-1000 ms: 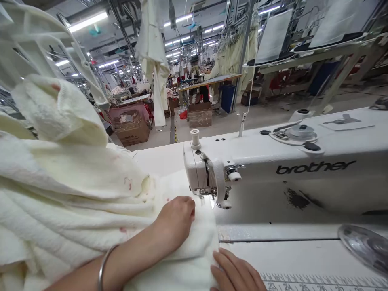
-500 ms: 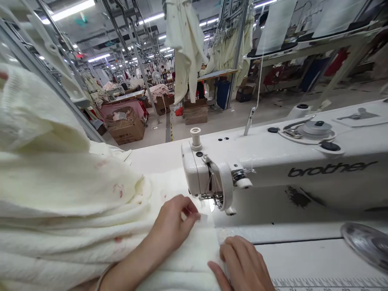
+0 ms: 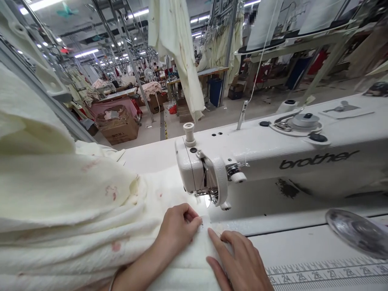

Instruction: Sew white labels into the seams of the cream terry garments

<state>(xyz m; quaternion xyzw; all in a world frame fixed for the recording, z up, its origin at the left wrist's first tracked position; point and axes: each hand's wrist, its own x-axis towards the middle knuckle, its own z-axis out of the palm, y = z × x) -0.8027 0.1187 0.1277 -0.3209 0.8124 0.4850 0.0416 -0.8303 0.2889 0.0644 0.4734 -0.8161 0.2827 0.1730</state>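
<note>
Thumb and forefinger of my left hand (image 3: 177,227) pinch a small white label (image 3: 206,221) on the cream fabric (image 3: 184,264), just in front of the needle area. My right hand (image 3: 241,260) rests at the fabric's right edge with thumb and forefinger spread, the forefinger close to the label. Directly beyond my hands is the head of a white sewing machine (image 3: 198,169). Fabric with small reddish prints lies bunched to the left and runs under my left forearm. The needle and presser foot are mostly hidden by the machine's guard.
A clear round dish-like object (image 3: 356,232) sits at right above a printed ruler scale (image 3: 330,275). Cream cloth (image 3: 178,52) hangs beyond the machine. Thread cones (image 3: 263,28) stand at upper right. A cardboard box (image 3: 119,127) is on the floor at left.
My right hand has spread, its forefinger now stretched toward the label. My left hand still pinches the label. The view has shifted slightly, and the hanging cloth has swung.
</note>
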